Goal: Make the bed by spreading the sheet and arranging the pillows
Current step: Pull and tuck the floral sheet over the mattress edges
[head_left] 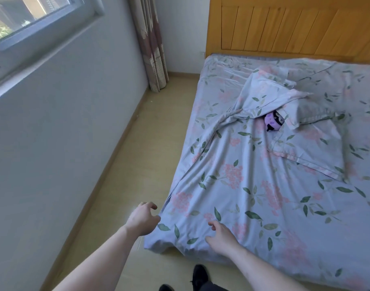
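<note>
Reaching for the near-left corner of the rumpled blue floral cotton sheet (253,196) — left hand (143,217) and right hand (221,233) both loose-fingered, gripping nothing. Best to pinch the hem, pull taut — floral pillows (306,110) bunched far right.

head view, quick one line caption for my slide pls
Both hands, left and right, reach for the floral sheet at the bed's foot corner.

Bare forearms, no sleeves — black shoes (198,276) & dark trousers (211,287) at btm edge.
</note>
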{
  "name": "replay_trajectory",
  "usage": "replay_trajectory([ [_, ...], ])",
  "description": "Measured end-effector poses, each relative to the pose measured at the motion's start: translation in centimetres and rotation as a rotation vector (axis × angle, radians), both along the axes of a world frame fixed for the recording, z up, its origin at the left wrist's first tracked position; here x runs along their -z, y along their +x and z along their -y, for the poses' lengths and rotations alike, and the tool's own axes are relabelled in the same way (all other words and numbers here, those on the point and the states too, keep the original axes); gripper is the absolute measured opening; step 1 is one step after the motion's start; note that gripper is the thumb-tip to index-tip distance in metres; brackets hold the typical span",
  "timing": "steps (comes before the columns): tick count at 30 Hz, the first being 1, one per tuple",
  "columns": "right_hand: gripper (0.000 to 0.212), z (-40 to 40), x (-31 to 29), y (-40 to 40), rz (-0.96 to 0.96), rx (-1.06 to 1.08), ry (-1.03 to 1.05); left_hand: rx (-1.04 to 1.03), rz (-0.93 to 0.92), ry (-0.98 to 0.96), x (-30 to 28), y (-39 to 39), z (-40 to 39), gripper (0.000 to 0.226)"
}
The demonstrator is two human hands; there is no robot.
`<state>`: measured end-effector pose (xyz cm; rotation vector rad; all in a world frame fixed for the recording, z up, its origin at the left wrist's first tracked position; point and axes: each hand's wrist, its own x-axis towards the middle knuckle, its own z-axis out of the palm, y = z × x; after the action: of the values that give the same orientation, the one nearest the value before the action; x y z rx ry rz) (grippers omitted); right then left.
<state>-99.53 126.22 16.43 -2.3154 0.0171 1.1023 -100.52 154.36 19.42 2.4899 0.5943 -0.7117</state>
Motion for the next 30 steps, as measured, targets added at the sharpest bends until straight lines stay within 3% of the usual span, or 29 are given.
replay_trajectory([
  [13, 0.056, -14.4, -0.9, 8.0, 0.064, 0.013, 0.069, -0.017, 0.099, -0.014, -0.9, 5.7, -11.3, 0.048],
  [24, 0.063, -31.5, 0.1, 7.0, 0.012, 0.245, 0.043, 0.222, 0.006, 0.005, -0.4, 8.9, -28.1, 0.05],
  [30, 0.066, -35.5, -0.4, 7.8, 0.005, 0.329, 0.027, 0.325, 0.004, 0.014, -1.0, 12.2, -32.5, 0.049],
])
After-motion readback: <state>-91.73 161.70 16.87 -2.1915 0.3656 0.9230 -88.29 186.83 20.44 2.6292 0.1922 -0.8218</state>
